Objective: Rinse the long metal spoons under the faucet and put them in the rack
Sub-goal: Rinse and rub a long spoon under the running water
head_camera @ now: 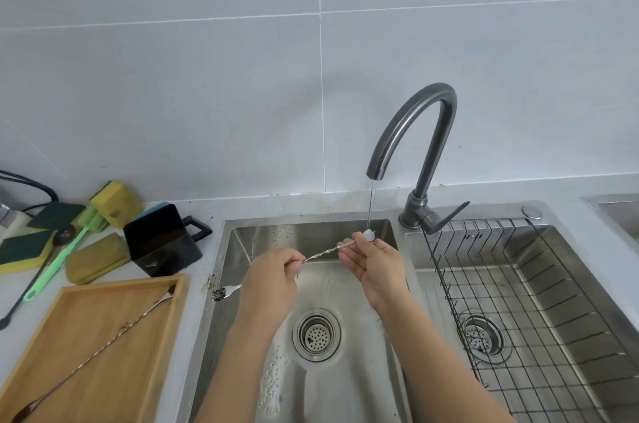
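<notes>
Over the left basin of the steel sink (221, 249), a thin stream of water (371, 204) fell from the gooseneck faucet (420, 132) onto the bowl end of a long twisted-stem bar spoon (325, 252). That spoon lay almost level between both hands. The left hand (273, 280) had its fingers curled around the stem near the forked end (221, 293), which stuck out past the hand toward the sink's left rim. The right hand (375, 265) pinched the stem just below the bowl between thumb and fingertips, palm turned up, the other fingers loosely bent. A second bar spoon (103, 350), soiled with dark flecks, lay diagonally in the wooden tray (173, 336) on the counter left of the sink. The black wire rack (525, 301) sat in the right basin, with no spoon visible in it. Behind the tray stood a black container (162, 242), several sponges (96, 258) and a green-handled brush (58, 263).
</notes>
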